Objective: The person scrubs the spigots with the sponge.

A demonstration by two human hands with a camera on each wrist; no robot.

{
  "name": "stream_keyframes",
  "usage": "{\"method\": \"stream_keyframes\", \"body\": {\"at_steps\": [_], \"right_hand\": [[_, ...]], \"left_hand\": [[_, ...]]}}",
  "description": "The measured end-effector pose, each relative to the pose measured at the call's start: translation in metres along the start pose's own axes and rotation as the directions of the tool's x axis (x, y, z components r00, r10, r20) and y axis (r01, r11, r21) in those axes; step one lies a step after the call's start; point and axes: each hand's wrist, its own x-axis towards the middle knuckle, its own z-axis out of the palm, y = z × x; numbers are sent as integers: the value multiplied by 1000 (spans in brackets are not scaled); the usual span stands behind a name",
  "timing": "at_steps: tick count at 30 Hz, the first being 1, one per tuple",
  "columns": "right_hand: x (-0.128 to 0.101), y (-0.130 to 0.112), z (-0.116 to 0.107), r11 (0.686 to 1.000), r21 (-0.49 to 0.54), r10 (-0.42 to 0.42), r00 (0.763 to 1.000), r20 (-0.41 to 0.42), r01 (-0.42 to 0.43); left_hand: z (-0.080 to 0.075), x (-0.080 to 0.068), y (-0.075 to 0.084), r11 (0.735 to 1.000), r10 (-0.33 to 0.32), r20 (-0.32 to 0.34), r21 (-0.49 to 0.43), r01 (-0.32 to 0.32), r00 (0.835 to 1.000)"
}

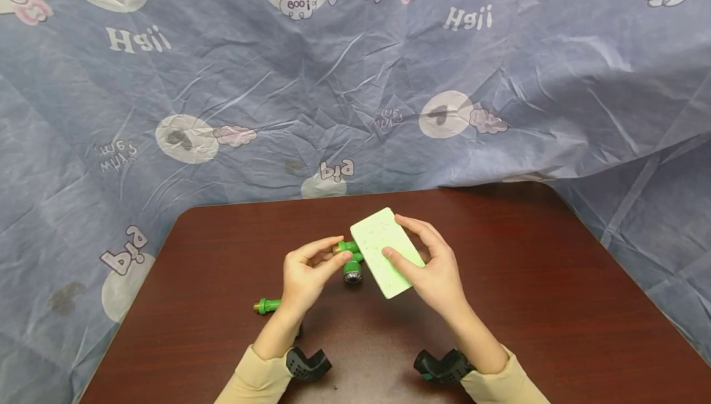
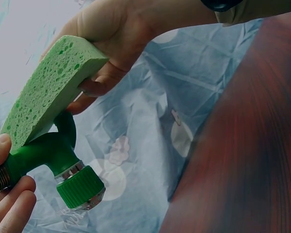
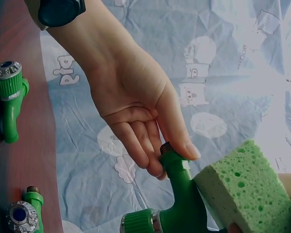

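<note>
Centrally, held above the dark reddish-brown wooden counter (image 1: 528, 305): green plastic faucet with brass threaded inlet and ribbed green knob (image 1: 350, 255), raised clear of the surface between both hands. Threaded end pinched by thumb and fingertips of left hand (image 1: 304, 274), fingers curled round it; knob end hanging downward. Pressed against the faucet body from above: light green rectangular cellulose sponge with open pores (image 1: 387, 252), gripped along its edges by right hand (image 1: 436, 268), thumb on the near edge, fingers along the far edge. Sponge tilted, one corner toward the backdrop, lower face touching the faucet.

Lying on the counter, just left of the left wrist: second green plastic faucet with brass end (image 1: 267, 305), partly hidden by the wrist. Seen from the right wrist camera only: third green faucet with blue-capped chrome knob (image 3: 25, 213), also on the counter.

Worn on both wrists: black camera mounts (image 1: 307, 364) over beige sleeves (image 1: 252, 382).

Draped behind and round the counter: creased blue-grey cloth printed with cartoon pigs and lettering (image 1: 355, 83).
</note>
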Motion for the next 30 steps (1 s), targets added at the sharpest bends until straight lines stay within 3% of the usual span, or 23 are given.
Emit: {"method": "stream_keyframes", "body": {"at_steps": [6,16,22,30], "right_hand": [[1,0,-5,1000,13,26,1000,9,-26],[7,4,-13,998,52,36,996,-80,-32],[4,3,-7,999,43,16,998,-55,-13],[1,1,-3,1000,-2,-30,999,-30,30]], "left_hand": [[-2,1,0,1000,-2,-8,-6,2,1000],[-2,1,2,1000,-29,-30,-13,29,999],[1,0,3,1000,-20,-9,-4,20,1000],[-3,2,3,1000,-19,-29,12,20,999]]}}
